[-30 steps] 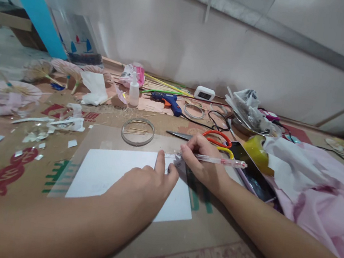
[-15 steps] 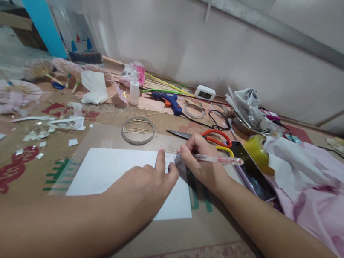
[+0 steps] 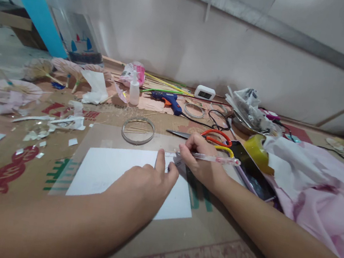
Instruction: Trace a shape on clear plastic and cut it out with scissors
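Note:
A white sheet of paper [image 3: 101, 170] lies on a clear sheet [image 3: 69, 176] over the cardboard. My left hand [image 3: 142, 185] rests on the paper, index finger stretched toward its far edge and thumb apart from it; the other fingers are partly hidden. Close by, my right hand [image 3: 198, 161] pinches a clear pen [image 3: 215, 159] with a reddish end. The pen leans to the right, its tip side near the paper's top edge by small dark marks. Just behind my right hand lie scissors [image 3: 220, 138] with red and yellow handles.
A round ring [image 3: 137, 131] with thin sticks lies beyond the paper. Farther back are a blue glue gun [image 3: 171, 101], a white bottle [image 3: 134, 91] and a small white clock [image 3: 205, 92]. A phone [image 3: 251, 171], yellow tape [image 3: 260, 153] and pink cloth [image 3: 324, 190] lie right; paper scraps [image 3: 73, 142] left.
The pen's rear end has shifted slightly to the left with a small movement of my right hand. My left hand stays in place on the paper.

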`<action>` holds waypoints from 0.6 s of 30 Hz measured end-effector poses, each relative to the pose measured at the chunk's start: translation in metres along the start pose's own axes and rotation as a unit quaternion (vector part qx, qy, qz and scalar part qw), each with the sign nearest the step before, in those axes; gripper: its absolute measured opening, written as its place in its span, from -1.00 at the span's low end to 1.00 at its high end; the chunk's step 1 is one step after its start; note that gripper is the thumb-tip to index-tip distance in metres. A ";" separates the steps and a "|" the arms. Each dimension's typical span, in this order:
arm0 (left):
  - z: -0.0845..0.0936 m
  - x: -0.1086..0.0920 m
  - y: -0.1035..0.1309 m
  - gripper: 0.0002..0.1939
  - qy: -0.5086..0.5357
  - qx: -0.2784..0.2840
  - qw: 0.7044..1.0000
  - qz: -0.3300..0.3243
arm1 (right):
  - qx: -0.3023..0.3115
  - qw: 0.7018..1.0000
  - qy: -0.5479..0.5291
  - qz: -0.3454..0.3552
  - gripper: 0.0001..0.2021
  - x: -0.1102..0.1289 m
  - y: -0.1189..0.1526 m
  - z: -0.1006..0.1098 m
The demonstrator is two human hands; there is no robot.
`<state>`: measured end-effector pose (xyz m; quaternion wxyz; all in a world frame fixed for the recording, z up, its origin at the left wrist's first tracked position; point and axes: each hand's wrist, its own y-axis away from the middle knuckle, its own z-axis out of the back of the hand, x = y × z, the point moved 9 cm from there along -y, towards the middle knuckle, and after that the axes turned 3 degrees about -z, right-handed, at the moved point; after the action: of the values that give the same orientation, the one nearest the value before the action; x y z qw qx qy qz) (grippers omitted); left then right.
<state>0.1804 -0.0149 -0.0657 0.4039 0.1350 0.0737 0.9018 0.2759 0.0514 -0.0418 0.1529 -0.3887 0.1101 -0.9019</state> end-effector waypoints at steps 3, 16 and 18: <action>0.000 0.000 0.000 -0.47 -0.005 0.003 1.000 -0.001 | 0.001 1.000 -0.002 -0.002 -0.79 0.001 0.000 0.001; 0.002 0.000 0.002 -0.48 -0.005 -0.012 1.000 -0.002 | 0.009 1.000 0.005 -0.015 -0.80 0.001 -0.001 0.001; 0.003 0.001 0.002 -0.48 -0.001 -0.013 1.000 0.001 | 0.009 1.000 0.003 -0.015 -0.80 0.001 -0.001 0.001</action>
<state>0.1793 -0.0159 -0.0624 0.4047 0.1306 0.0619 0.9030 0.2756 0.0518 -0.0406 0.1425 -0.3862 0.0971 -0.9062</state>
